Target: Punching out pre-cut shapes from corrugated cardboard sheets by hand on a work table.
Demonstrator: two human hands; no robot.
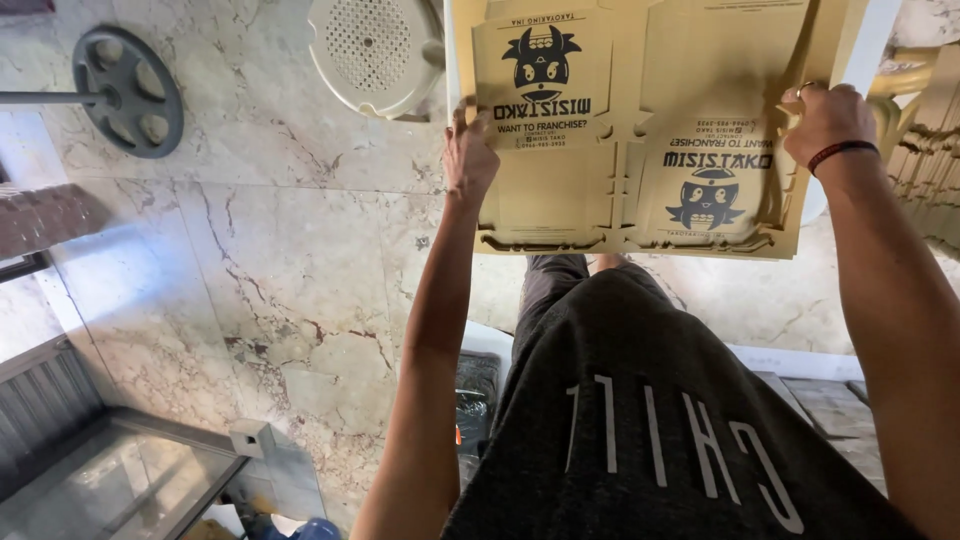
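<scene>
A: We have the cardboard sheet point(640, 130) up in front of us, flat, held out over the marble floor point(260, 260). It is tan, die-cut, printed with two dark cartoon figures and some lettering, and it covers most of a white table edge point(868, 50) behind it.

B: Our left hand point(468, 155) is on the sheet's left edge, fingers closed around it. Our right hand point(828, 120), with a dark band point(842, 150) at the wrist and a ring on one finger, pinches the right edge. Both closed on the sheet, one per side.

A: How we judge it: light, thin, stiff enough to stay flat between two grips, but it would likely bow or crease along the cut lines if held by one corner. The tabs along the lower edge look easy to bend or tear.

B: Agreed. We think opposite edges, at solid margin away from the slots, are the best places to hold it.

A: Around us: a white round stool point(375, 50) top left of the sheet, a grey wheel on a bar point(128, 92) far left, a glass panel point(110, 480) bottom left. Our dark shirt point(640, 420) fills the lower frame.
</scene>
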